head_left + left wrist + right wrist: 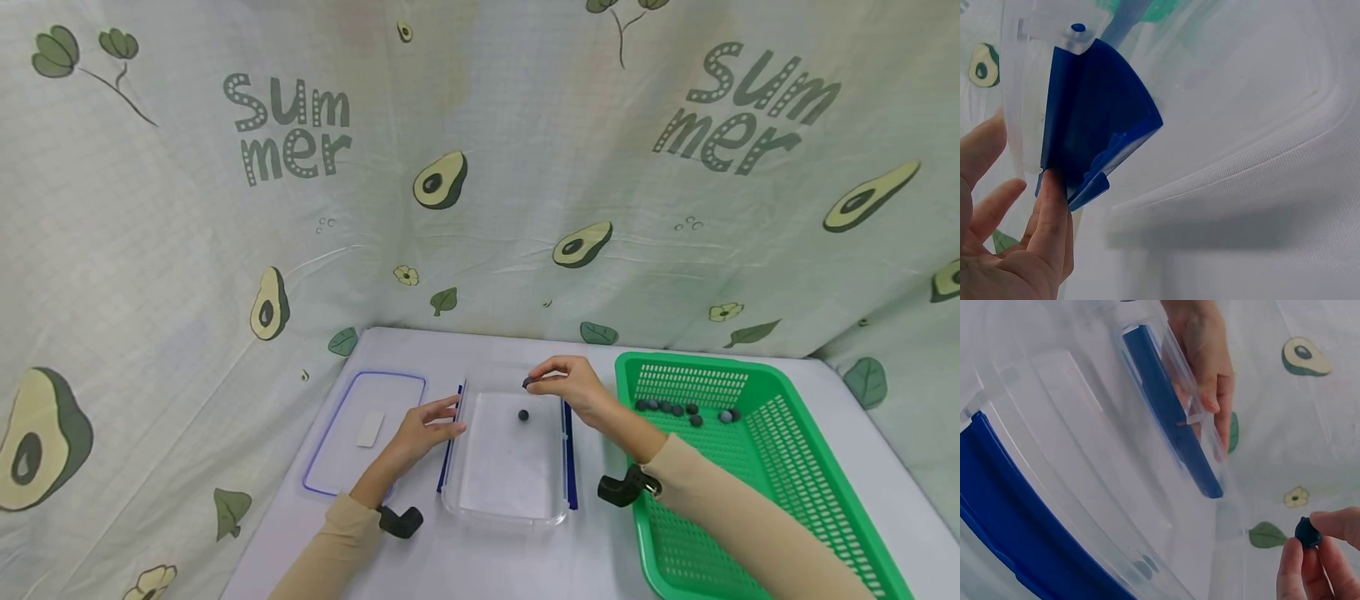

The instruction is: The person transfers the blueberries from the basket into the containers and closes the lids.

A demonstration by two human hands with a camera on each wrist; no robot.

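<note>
One blueberry [1307, 533] is pinched in the right hand [573, 385].

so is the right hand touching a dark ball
Touching: the right wrist view shows the right hand pinching the ball, with no gap between them.

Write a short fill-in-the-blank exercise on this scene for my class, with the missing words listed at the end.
1. The hand pinching a dark berry is the person's ____ hand.
2. In the clear box, exactly ____ loose berry lies on the bottom.
3. The basket holding several more berries is coloured ____.
4. The long flaps on the box's sides are coloured ____.

Missing words: right; one; green; blue.
</note>
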